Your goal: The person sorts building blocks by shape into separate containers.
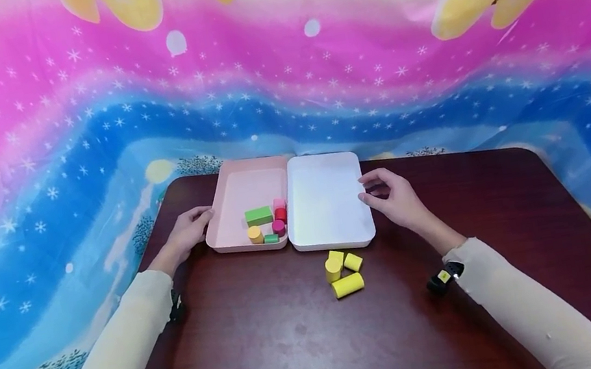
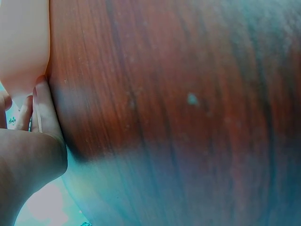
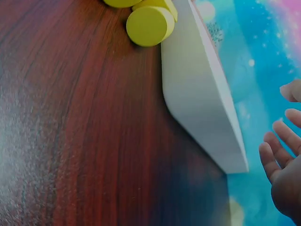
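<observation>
At the left side of a pink tray [image 1: 221,201] my left hand [image 1: 188,233] touches the outer wall with extended fingers; the left wrist view shows its fingertips [image 2: 43,94] against that wall. Inside the pink tray lie a green block [image 1: 259,216], an orange cylinder [image 1: 255,235], a small green cylinder [image 1: 271,239] and several red and pink blocks [image 1: 280,215]. A white tray [image 1: 325,202] stands close beside it. My right hand [image 1: 395,196] is by the white tray's right edge, fingers slightly bent and apart, holding nothing. The right wrist view shows a gap between hand and tray.
In front of the white tray, several yellow blocks, among them a cylinder on its side [image 1: 347,285] and an upright one [image 1: 333,269], sit on the dark wooden table [image 1: 276,346]. A patterned cloth [image 1: 278,88] hangs behind the table's far edge.
</observation>
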The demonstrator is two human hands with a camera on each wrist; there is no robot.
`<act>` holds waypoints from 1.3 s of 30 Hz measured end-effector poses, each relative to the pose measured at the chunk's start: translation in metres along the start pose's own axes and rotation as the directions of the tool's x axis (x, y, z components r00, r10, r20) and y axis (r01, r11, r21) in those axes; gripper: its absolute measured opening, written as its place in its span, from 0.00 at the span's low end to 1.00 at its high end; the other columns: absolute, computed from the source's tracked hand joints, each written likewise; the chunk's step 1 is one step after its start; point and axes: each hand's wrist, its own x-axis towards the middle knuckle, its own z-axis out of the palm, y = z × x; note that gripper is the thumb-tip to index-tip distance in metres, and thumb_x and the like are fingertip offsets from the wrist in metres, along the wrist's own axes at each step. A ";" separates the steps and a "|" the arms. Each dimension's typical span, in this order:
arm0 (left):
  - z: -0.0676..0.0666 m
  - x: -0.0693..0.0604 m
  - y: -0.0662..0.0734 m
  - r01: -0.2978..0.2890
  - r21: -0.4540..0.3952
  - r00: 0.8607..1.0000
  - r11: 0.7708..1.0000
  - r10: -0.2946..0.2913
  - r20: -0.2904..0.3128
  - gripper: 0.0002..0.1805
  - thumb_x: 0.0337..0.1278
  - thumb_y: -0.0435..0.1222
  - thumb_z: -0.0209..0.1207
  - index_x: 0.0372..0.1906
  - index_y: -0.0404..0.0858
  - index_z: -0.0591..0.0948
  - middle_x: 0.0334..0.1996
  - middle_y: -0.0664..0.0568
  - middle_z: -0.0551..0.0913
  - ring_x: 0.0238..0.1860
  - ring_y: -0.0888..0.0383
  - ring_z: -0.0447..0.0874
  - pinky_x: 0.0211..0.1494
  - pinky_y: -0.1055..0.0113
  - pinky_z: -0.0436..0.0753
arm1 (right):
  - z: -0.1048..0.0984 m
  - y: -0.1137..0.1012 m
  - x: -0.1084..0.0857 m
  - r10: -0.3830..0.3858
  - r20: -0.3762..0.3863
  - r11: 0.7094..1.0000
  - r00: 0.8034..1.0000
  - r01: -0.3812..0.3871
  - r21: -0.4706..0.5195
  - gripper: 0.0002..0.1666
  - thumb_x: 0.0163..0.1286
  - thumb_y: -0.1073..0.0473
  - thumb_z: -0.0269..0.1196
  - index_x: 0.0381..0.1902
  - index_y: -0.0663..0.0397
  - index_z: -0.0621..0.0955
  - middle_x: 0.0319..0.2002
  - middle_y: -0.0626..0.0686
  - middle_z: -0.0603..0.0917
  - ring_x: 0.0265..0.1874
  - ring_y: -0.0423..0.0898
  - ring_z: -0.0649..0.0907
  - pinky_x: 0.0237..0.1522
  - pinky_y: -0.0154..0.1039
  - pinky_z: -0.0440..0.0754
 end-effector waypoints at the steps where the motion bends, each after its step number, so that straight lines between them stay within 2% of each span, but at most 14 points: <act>1: 0.000 0.000 0.000 0.000 -0.002 1.000 1.000 0.000 0.000 0.32 0.85 0.51 0.49 0.80 0.38 0.68 0.73 0.38 0.72 0.67 0.42 0.78 0.67 0.50 0.82 | 0.000 0.002 0.001 0.011 -0.013 1.000 1.000 -0.011 0.010 0.23 0.74 0.57 0.71 0.63 0.59 0.80 0.58 0.65 0.82 0.57 0.59 0.82 0.61 0.60 0.82; 7: 0.001 0.002 0.001 -0.009 -0.015 1.000 1.000 0.009 0.000 0.32 0.85 0.51 0.49 0.80 0.37 0.68 0.72 0.37 0.73 0.67 0.43 0.78 0.67 0.51 0.82 | 0.001 0.015 0.004 0.110 -0.067 0.991 0.992 -0.105 0.080 0.30 0.74 0.56 0.71 0.67 0.63 0.76 0.64 0.65 0.79 0.62 0.58 0.80 0.63 0.56 0.81; 13: 0.002 0.003 0.001 -0.012 -0.018 1.000 1.000 0.012 0.000 0.32 0.85 0.50 0.49 0.80 0.36 0.68 0.73 0.37 0.72 0.68 0.43 0.78 0.66 0.51 0.82 | 0.004 0.026 0.004 0.180 -0.072 0.973 0.981 -0.167 0.158 0.33 0.75 0.56 0.70 0.72 0.59 0.72 0.69 0.64 0.76 0.67 0.59 0.78 0.64 0.54 0.81; 15: 0.001 0.003 0.001 -0.013 -0.020 1.000 1.000 0.013 0.000 0.32 0.85 0.50 0.49 0.80 0.36 0.68 0.73 0.37 0.71 0.68 0.43 0.77 0.67 0.51 0.82 | 0.006 0.027 0.005 0.206 -0.057 0.960 0.977 -0.191 0.205 0.33 0.77 0.55 0.68 0.73 0.58 0.70 0.70 0.64 0.74 0.67 0.60 0.78 0.62 0.53 0.83; 19: 0.001 0.004 0.001 -0.013 -0.019 1.000 1.000 0.013 -0.005 0.32 0.85 0.51 0.49 0.80 0.36 0.67 0.73 0.36 0.71 0.68 0.43 0.77 0.66 0.53 0.83 | 0.008 0.027 0.007 0.279 -0.017 0.915 0.960 -0.260 0.308 0.36 0.79 0.54 0.66 0.76 0.60 0.67 0.70 0.65 0.73 0.65 0.61 0.79 0.57 0.54 0.87; 24: 0.001 0.003 0.002 -0.010 -0.016 1.000 1.000 0.010 -0.005 0.32 0.85 0.51 0.49 0.80 0.36 0.68 0.72 0.37 0.72 0.67 0.44 0.78 0.65 0.52 0.83 | 0.011 0.030 0.009 0.366 0.040 0.875 0.930 -0.358 0.326 0.39 0.79 0.51 0.66 0.79 0.58 0.65 0.70 0.64 0.73 0.63 0.61 0.80 0.55 0.57 0.87; 32: 0.001 0.001 0.001 0.001 -0.002 1.000 1.000 -0.001 -0.002 0.31 0.85 0.50 0.50 0.80 0.37 0.68 0.72 0.37 0.72 0.68 0.42 0.77 0.69 0.46 0.80 | 0.015 0.035 0.006 0.420 0.064 0.847 0.905 -0.416 0.332 0.35 0.82 0.53 0.61 0.80 0.57 0.65 0.70 0.63 0.74 0.64 0.60 0.79 0.53 0.56 0.88; 36: 0.001 -0.002 0.003 0.010 -0.009 1.000 1.000 -0.010 0.001 0.32 0.85 0.50 0.50 0.80 0.37 0.67 0.73 0.37 0.72 0.69 0.42 0.77 0.70 0.46 0.78 | 0.016 0.035 0.005 0.421 0.064 0.843 0.905 -0.416 0.342 0.31 0.83 0.55 0.59 0.79 0.56 0.67 0.69 0.63 0.74 0.64 0.60 0.79 0.51 0.54 0.89; 39: 0.001 -0.005 0.004 0.003 -0.028 1.000 1.000 -0.004 -0.025 0.32 0.84 0.50 0.51 0.80 0.38 0.68 0.73 0.37 0.72 0.70 0.42 0.75 0.70 0.45 0.78 | 0.018 0.035 0.006 0.412 0.066 0.847 0.909 -0.409 0.341 0.30 0.84 0.56 0.59 0.77 0.56 0.69 0.69 0.62 0.75 0.64 0.59 0.79 0.51 0.53 0.89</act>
